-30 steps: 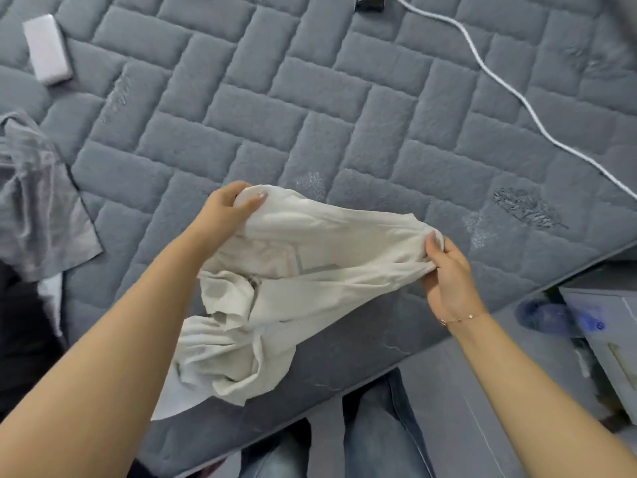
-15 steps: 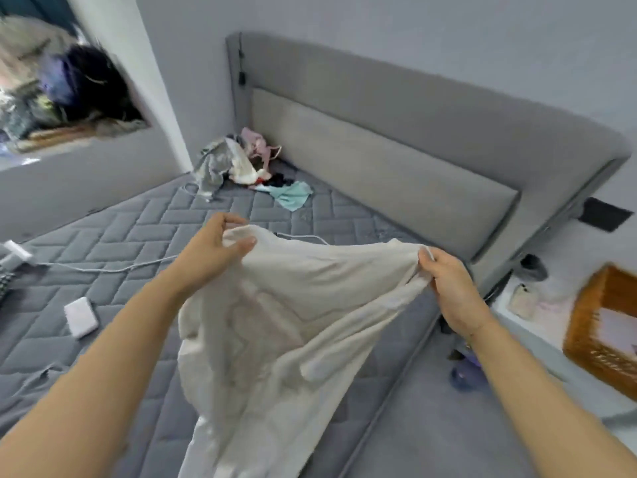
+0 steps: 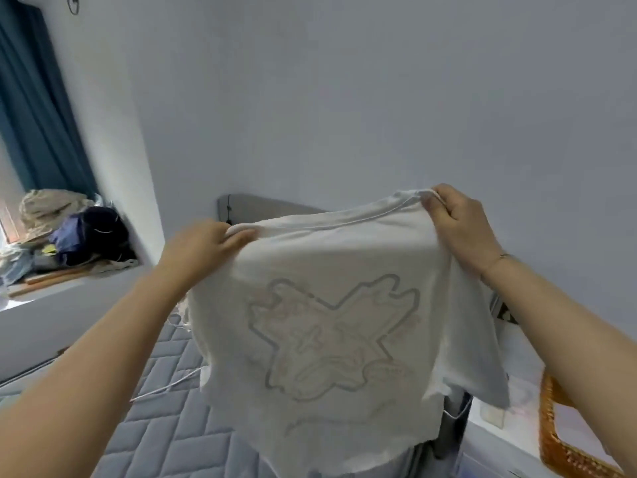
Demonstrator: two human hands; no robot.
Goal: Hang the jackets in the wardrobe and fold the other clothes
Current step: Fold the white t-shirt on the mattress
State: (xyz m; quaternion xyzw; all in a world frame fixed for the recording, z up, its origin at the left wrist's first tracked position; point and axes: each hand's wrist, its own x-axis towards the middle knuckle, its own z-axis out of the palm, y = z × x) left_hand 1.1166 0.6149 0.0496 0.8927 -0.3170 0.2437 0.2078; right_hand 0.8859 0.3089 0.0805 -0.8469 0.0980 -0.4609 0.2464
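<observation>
**Shirt held up, ready to lay flat**

You hold the white T-shirt (image 3: 331, 339) in the air above the bed (image 3: 155, 419), hanging straight down. Your left hand (image 3: 203, 246) and right hand (image 3: 458, 222) each pinch a shoulder, the right one higher. Half a second ago it drooped, bunched; now the printed side faces you.
</observation>
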